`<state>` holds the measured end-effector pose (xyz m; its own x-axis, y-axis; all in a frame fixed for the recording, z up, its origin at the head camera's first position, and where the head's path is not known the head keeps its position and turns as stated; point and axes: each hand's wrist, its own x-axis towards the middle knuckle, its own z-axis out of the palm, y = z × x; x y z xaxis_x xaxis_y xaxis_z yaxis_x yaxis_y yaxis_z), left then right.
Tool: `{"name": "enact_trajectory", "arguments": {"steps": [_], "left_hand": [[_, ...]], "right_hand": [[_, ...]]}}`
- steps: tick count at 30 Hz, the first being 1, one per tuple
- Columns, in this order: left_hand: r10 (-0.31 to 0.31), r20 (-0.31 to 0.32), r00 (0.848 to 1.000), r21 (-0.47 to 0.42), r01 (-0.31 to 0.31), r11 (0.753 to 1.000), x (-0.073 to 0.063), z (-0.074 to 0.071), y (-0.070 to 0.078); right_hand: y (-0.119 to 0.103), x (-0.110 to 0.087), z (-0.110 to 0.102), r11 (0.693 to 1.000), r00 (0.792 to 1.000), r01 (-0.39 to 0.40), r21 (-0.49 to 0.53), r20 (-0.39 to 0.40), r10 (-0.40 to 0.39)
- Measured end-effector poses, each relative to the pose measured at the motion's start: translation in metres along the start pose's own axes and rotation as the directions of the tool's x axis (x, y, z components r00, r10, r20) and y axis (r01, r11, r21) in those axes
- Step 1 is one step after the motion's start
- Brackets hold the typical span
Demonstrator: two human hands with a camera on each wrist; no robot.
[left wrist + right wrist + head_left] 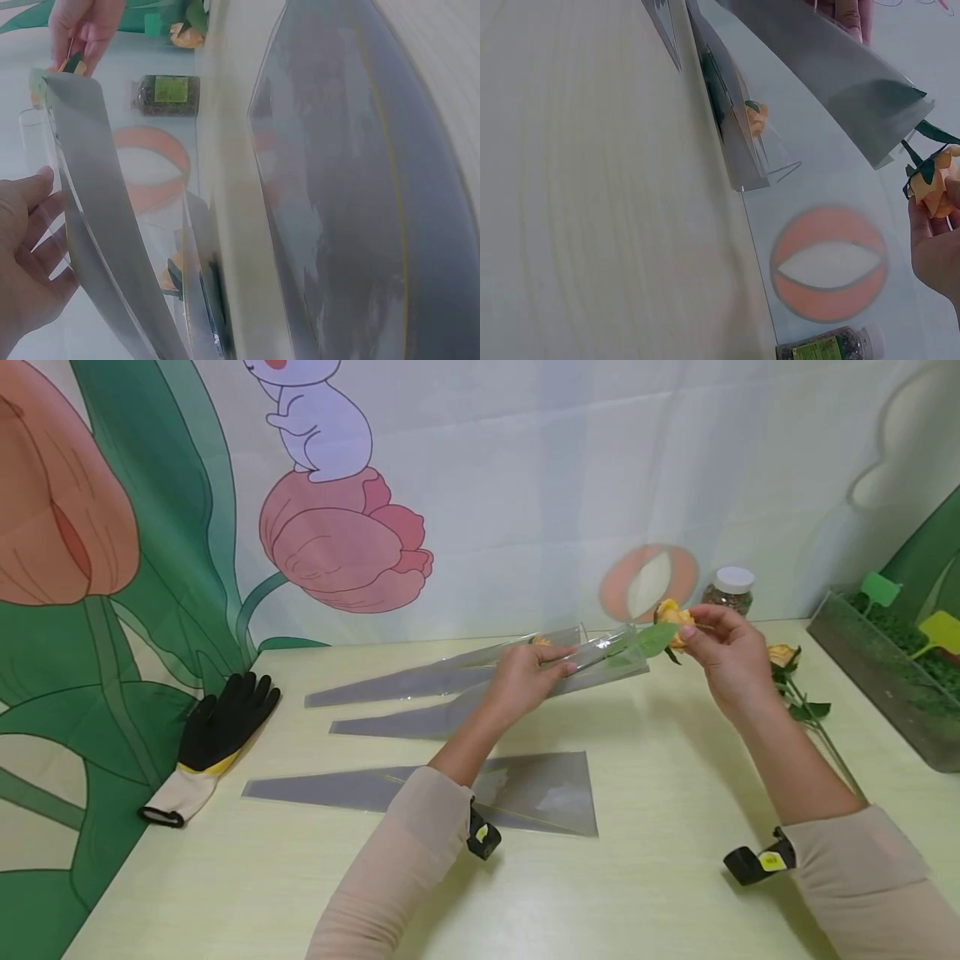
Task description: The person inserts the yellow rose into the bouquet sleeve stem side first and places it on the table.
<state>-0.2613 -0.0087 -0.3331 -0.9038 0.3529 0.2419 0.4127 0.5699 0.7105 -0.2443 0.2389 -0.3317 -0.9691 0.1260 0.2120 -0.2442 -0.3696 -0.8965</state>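
Note:
My left hand (525, 683) grips a clear plastic flower sleeve (427, 720) near its wide mouth, thumb and fingers on opposite sides. The sleeve tapers to the left, its mouth facing right. Between the fingertips of my right hand (738, 664) is the head of a yellow-orange rose (670, 612). Its stem and green leaf (654, 640) reach into the sleeve, while the bloom stays outside the mouth. Behind lies a second sleeve (375, 689) with another orange rose (757, 118) inside. Flat in front is a third sleeve (558, 785), partly behind my left forearm.
One more rose (783, 656) lies beside my right forearm. A white-lidded jar (733, 583) stands at the back by the wall, and a clear planter (885, 693) with greenery at the right edge. A black and white work glove (217, 731) lies at the left edge.

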Motion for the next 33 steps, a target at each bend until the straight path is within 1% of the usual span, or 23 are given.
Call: {"name": "enact_trajectory", "arguments": {"steps": [2, 7, 14, 22, 28, 33], "left_hand": [[-0.004, -0.001, 1.000, -0.007, 0.004, 1.000, 0.000, 0.000, 0.000], [-0.010, -0.008, 1.000, -0.009, 0.010, 1.000, 0.000, 0.000, 0.001], [0.001, -0.012, 1.000, 0.000, -0.001, 1.000, 0.000, -0.001, 0.002], [0.007, -0.012, 1.000, 0.018, -0.007, 1.000, 0.001, 0.001, 0.002], [0.004, -0.001, 1.000, -0.001, -0.004, 1.000, -0.001, 0.000, 0.003], [0.011, -0.004, 1.000, 0.001, -0.011, 1.000, 0.000, 0.000, 0.003]], "right_hand": [[0.001, 0.000, 0.001, 0.999, 1.000, -0.005, -0.044, -0.004, 0.005], [0.003, -0.001, 0.005, 0.993, 1.000, -0.013, -0.114, -0.005, 0.012], [0.005, -0.002, 0.008, 0.995, 1.000, -0.001, -0.105, 0.019, 0.003], [0.006, -0.004, 0.009, 0.987, 0.999, -0.018, -0.163, 0.041, 0.025], [0.009, -0.003, 0.012, 0.981, 0.999, 0.003, -0.195, 0.053, 0.007], [0.010, -0.003, 0.011, 0.982, 0.997, 0.011, -0.191, 0.071, 0.002]]}}
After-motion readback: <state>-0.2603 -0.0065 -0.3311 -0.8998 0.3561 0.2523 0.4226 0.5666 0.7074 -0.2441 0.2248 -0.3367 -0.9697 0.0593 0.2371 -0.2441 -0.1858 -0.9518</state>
